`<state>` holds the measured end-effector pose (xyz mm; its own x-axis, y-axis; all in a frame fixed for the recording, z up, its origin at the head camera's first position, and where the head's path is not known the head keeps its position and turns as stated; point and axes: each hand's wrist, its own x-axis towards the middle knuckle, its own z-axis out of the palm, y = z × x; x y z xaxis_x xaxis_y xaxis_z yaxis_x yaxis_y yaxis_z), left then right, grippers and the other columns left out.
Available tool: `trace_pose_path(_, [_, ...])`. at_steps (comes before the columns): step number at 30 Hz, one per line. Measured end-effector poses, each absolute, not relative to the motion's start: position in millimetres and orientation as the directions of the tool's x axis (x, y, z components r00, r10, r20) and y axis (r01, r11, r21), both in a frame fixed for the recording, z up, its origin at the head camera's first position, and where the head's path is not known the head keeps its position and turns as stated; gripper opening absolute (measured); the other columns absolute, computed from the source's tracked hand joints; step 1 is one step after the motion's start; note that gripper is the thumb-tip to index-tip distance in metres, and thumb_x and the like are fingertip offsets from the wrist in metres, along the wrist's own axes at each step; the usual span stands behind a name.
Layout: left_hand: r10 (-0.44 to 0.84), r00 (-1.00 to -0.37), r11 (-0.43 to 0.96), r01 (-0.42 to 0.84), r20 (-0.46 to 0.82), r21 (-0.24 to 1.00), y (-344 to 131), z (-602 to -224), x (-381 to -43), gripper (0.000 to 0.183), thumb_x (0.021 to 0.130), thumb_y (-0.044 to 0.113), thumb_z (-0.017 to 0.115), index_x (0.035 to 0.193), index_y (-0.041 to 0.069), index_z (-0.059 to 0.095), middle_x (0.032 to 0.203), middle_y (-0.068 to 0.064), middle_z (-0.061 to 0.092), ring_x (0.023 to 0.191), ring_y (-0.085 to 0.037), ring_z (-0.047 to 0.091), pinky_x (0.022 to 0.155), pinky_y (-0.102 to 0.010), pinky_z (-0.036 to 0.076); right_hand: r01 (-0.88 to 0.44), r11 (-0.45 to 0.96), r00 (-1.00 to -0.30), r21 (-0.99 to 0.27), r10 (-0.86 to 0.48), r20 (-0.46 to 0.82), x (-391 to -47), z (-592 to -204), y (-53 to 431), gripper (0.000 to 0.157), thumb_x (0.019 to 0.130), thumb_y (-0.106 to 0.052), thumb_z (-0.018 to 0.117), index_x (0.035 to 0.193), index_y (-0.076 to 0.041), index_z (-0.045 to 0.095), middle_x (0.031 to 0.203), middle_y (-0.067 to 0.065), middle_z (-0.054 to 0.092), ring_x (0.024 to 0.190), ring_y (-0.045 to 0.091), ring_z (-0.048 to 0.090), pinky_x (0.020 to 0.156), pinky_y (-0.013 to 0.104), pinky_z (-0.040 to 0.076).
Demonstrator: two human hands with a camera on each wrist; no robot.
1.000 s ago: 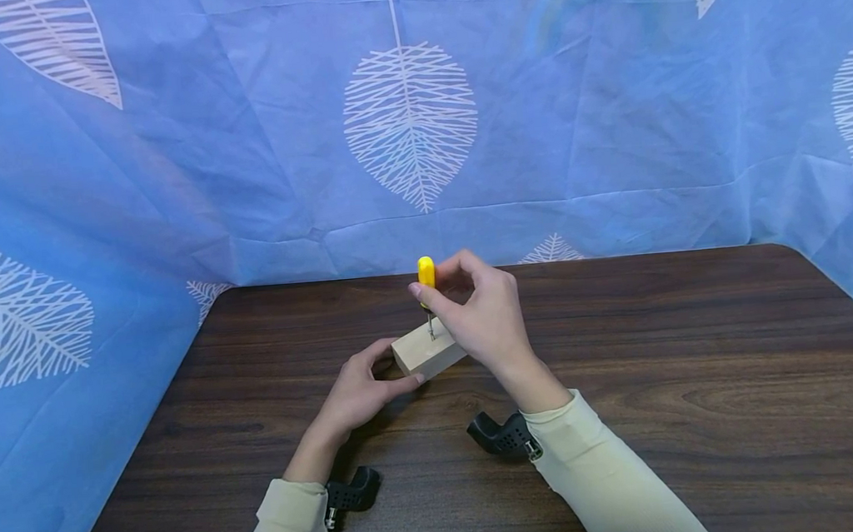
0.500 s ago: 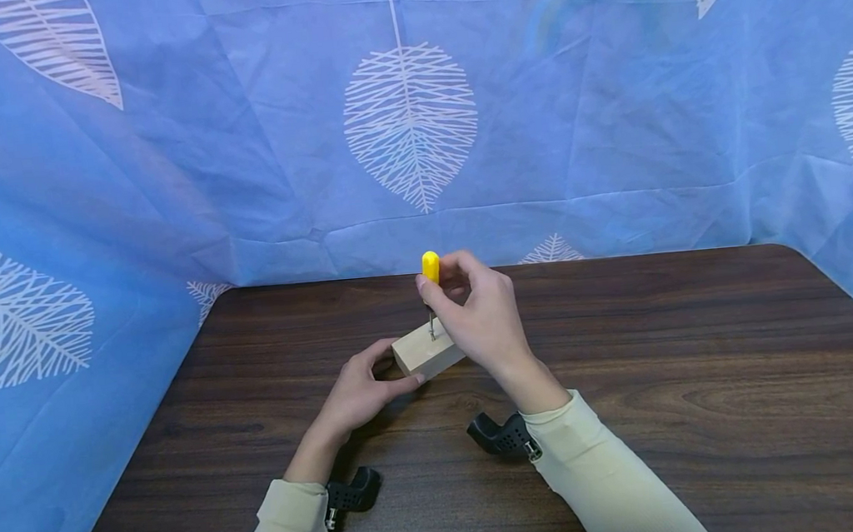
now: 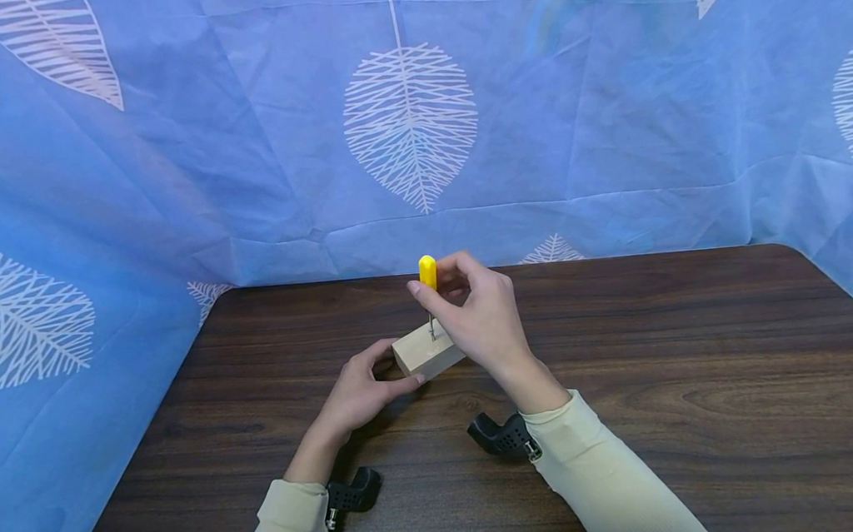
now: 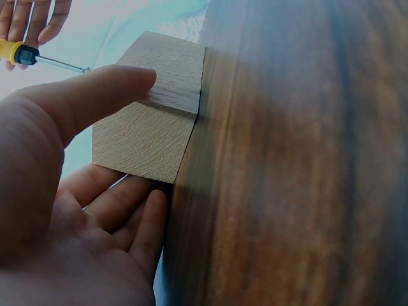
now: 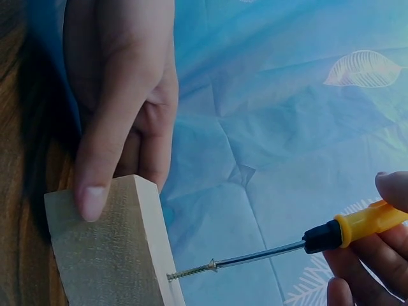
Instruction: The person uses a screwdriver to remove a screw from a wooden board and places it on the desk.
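Observation:
A pale wooden block (image 3: 421, 351) lies on the table, gripped at its left end by my left hand (image 3: 357, 392), thumb on the near side and fingers behind. In the right wrist view a screw (image 5: 191, 272) stands partway out of the block's top face. The tip of a yellow-handled screwdriver (image 5: 376, 220) meets the screw's head. My right hand (image 3: 486, 311) holds that handle between thumb and fingers, above the block. The block's right end is hidden behind the right hand in the head view.
The dark wood-grain table (image 3: 669, 380) spreads around both hands. A blue cloth with white leaf prints (image 3: 273, 128) hangs behind and at the left. Black wrist-worn devices sit below each wrist, the left one (image 3: 354, 490) and the right one (image 3: 500, 435).
The screwdriver's handle swayed slightly right and then back left as my right thumb and fingers shifted on it. The block and my left hand have stayed in place.

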<state>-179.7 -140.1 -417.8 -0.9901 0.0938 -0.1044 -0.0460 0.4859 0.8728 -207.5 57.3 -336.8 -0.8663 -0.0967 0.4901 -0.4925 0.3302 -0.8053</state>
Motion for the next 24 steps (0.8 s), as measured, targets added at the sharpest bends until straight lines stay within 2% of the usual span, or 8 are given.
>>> trace_pose_path(2, [0.091, -0.990, 0.488, -0.049, -0.106, 0.872, -140.1, -417.6, -179.7, 0.054, 0.093, 0.029, 0.085, 0.144, 0.024, 0.067, 0.143, -0.004, 0.069, 0.138, -0.033, 0.061, 0.116, -0.065, 0.044, -0.489, 0.332, -0.868, -0.806, -0.096, 0.487, -207.0, -336.5, 57.3, 0.024, 0.096, -0.027, 0.084, 0.109, -0.011, 0.072, 0.101, 0.004, 0.079, 0.091, 0.018, 0.074, 0.091, 0.050, 0.063])
trace_pose_path(9, [0.087, -0.990, 0.496, -0.054, -0.112, 0.866, -140.3, -417.3, -179.7, 0.056, 0.093, 0.030, 0.085, 0.145, 0.025, 0.066, 0.145, -0.004, 0.069, 0.140, -0.033, 0.060, 0.117, -0.066, 0.043, -0.498, 0.357, -0.860, -0.790, -0.088, 0.502, -205.9, -334.8, 56.5, 0.022, 0.096, -0.026, 0.084, 0.106, -0.010, 0.073, 0.099, 0.005, 0.081, 0.090, 0.018, 0.076, 0.088, 0.040, 0.064])
trace_pose_path(24, [0.085, -0.990, 0.495, -0.055, -0.111, 0.867, -139.2, -417.3, -179.3, 0.054, 0.093, 0.029, 0.086, 0.144, 0.024, 0.067, 0.143, -0.004, 0.070, 0.137, -0.033, 0.063, 0.115, -0.064, 0.046, -0.493, 0.393, -0.864, -0.777, -0.110, 0.492, -207.0, -332.2, 57.6, 0.019, 0.101, -0.023, 0.078, 0.112, -0.007, 0.075, 0.103, 0.007, 0.083, 0.094, 0.020, 0.078, 0.090, 0.039, 0.063])
